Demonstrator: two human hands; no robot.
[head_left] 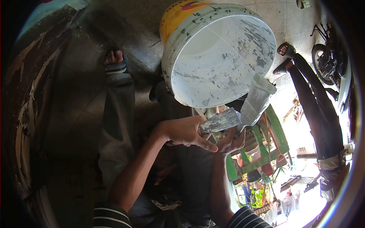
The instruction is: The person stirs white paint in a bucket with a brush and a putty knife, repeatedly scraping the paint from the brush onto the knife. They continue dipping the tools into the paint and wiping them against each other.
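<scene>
My left hand (186, 131) is wrapped round a flat, grey-smeared blade or scraper (220, 121) just below the bucket's rim. Close beside it, my right hand (230, 143) has its fingers bent around the lower end of a crumpled whitish sheet or bag (256, 99), whose upper part leans against the bucket. The large white bucket (218, 60) lies tilted with its mouth facing me, its inside spotted with grey flakes. Its outside shows a yellow label (178, 17).
Another person (319, 110) in dark trousers stands at the right, near a motorcycle (329, 60). Green wooden furniture (262, 148) and hanging tools are at the lower right. My sandalled foot (116, 62) rests on the floor at the left.
</scene>
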